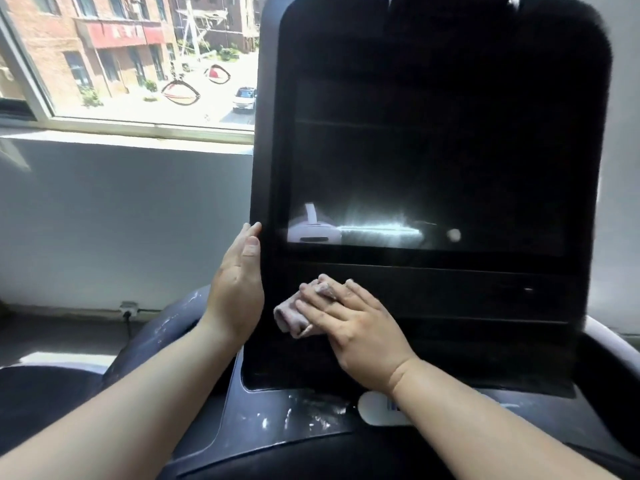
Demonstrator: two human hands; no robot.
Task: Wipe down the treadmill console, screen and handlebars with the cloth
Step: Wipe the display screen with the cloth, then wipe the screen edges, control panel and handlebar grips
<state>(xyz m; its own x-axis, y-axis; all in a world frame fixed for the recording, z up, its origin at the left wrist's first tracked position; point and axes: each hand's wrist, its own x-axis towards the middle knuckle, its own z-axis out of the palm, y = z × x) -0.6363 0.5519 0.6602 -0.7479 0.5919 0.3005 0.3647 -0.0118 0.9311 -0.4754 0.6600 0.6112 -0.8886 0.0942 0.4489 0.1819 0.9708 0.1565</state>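
The treadmill's tall black console fills the middle and right, with its dark screen above. My right hand lies flat with straight fingers on a crumpled pinkish-grey cloth, pressing it against the console's lower left panel, just under the screen. My left hand rests against the console's left edge, thumb on the front rim and fingers behind it. The dark grey handlebar curves out behind my left wrist, marked with white smears.
The grey console deck below the panel carries white streaks and a white oval label. A window at upper left looks onto a street. A wall socket with a cable sits low on the wall.
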